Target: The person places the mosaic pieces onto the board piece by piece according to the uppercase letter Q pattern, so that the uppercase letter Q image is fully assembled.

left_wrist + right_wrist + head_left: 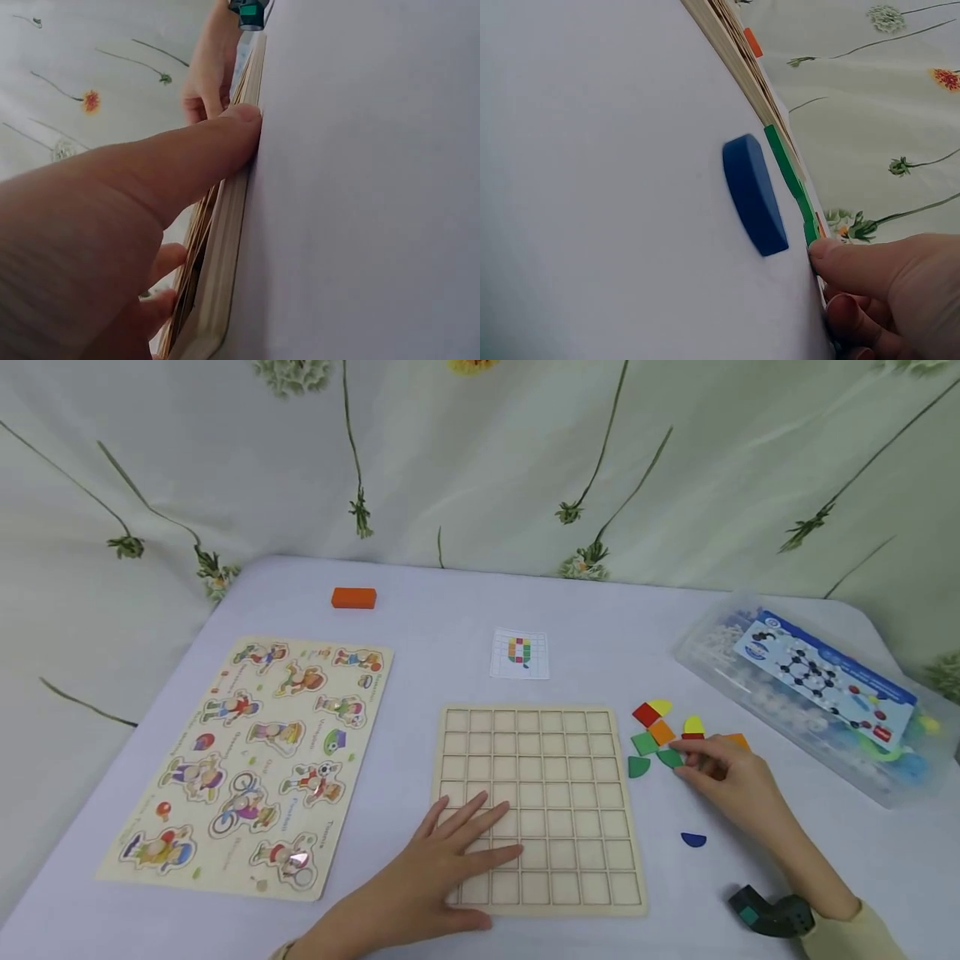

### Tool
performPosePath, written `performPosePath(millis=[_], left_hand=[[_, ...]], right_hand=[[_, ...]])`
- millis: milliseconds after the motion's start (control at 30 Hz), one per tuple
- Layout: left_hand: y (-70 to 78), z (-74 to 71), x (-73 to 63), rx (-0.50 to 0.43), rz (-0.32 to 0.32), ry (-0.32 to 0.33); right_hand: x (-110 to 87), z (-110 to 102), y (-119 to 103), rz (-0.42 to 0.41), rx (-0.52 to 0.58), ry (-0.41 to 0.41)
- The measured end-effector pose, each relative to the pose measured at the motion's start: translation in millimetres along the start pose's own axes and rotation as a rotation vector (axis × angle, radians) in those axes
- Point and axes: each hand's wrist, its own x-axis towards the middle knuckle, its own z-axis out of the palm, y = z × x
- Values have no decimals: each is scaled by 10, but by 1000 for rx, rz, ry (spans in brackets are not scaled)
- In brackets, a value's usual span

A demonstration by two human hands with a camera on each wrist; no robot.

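A square wooden grid board (558, 912) lies on the table. My left hand (442, 864) rests over its left front part with fingers spread; in the left wrist view the thumb (202, 146) lies along the board's edge. To the board's right, my right hand (738, 781) pinches a green quarter-circle piece (669, 758) between thumb and index finger. Around it lie another green quarter-circle (638, 767), a green square (644, 743), an orange square (662, 732), a red square (645, 715) and yellow pieces (693, 725). A blue curved piece (751, 195) lies nearer the front.
A pattern card (519, 653) lies behind the board. On the left is a wooden picture puzzle (300, 760), with an orange block (354, 598) beyond it. A clear plastic box (720, 668) with a blue label sits at the right. A black device (772, 914) is by the right wrist.
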Motion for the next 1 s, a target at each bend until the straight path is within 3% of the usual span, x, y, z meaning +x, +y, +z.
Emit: performPosePath(millis=[467,1000], left_hand=[[42,-21,-47,98,25,-17],[33,-26,-64,56,25,4]], right_hand=[[-15,23,-10,38,-12,-7],[1,-84,-2,66,34,-34]])
